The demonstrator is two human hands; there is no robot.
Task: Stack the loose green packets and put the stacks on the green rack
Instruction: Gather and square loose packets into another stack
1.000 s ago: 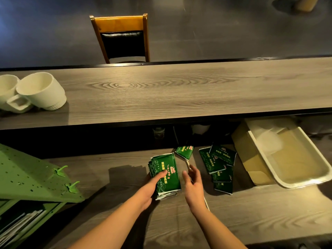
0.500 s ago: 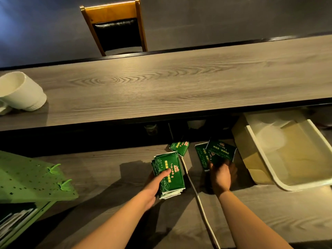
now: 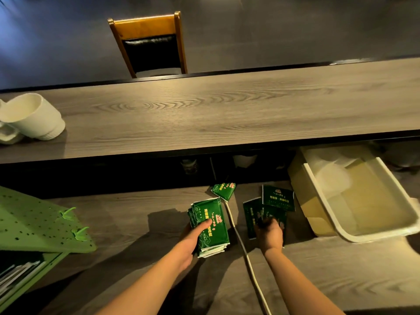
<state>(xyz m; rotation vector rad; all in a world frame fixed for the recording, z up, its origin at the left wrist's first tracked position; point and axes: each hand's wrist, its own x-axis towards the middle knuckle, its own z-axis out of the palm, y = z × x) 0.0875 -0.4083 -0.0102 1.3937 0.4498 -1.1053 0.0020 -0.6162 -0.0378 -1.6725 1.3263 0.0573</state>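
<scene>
1. Gray wood counter [image 3: 127, 226] holds the green packets.
2. Left hand [image 3: 192, 238] grips the stack [image 3: 210, 226].
3. Right hand [image 3: 269, 234] curls onto the loose packets [image 3: 268, 206], just right of the stack.
4. Green rack [image 3: 34, 223] sits far left.

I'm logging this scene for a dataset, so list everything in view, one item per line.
stack of packets: one stack, green, lower counter, held by the left hand
single packet: one, green, behind the stack
loose packets: several, dark green, overlapping, right of the cable
cable: one, white, between stack and loose packets
tub: one, cream, tilted, right side
rack: one, green, perforated, left edge
cups: at least two, white, lying on the upper counter, left
upper counter: one, grey wood
chair: one, wood with black back, beyond the counter
left hand: grips the stack
right hand: on the loose packets, fingers curled
</scene>
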